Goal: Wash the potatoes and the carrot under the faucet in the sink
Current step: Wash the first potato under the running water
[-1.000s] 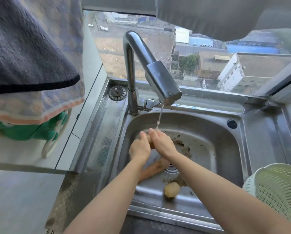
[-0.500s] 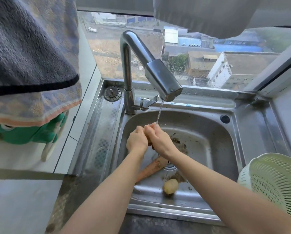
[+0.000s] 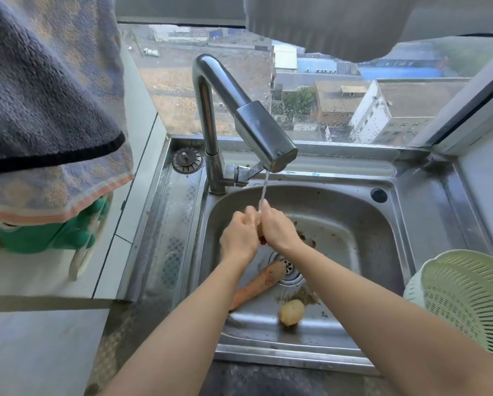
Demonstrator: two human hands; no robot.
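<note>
Left hand [image 3: 239,241]: centre of the frame, fingers curled round the held potato [image 3: 259,232] from the left.
Right hand [image 3: 278,231]: pressed against the left one, fingers curled over the same potato from the right.
Held potato: clasped between both hands, only a tan sliver showing.
Faucet [image 3: 256,130]: upper centre; its thin water stream [image 3: 264,190] falls onto the knuckles.
Carrot [image 3: 256,284]: on the sink [image 3: 339,201] floor below the hands, thick end at the drain [image 3: 289,270], tip hidden behind the left forearm.
Loose potato [image 3: 291,312]: lower centre, near the carrot but apart from it, among dirt specks.
Colander [image 3: 462,298]: pale green, lower right edge.
Towels [image 3: 48,110]: hanging, upper left.
</note>
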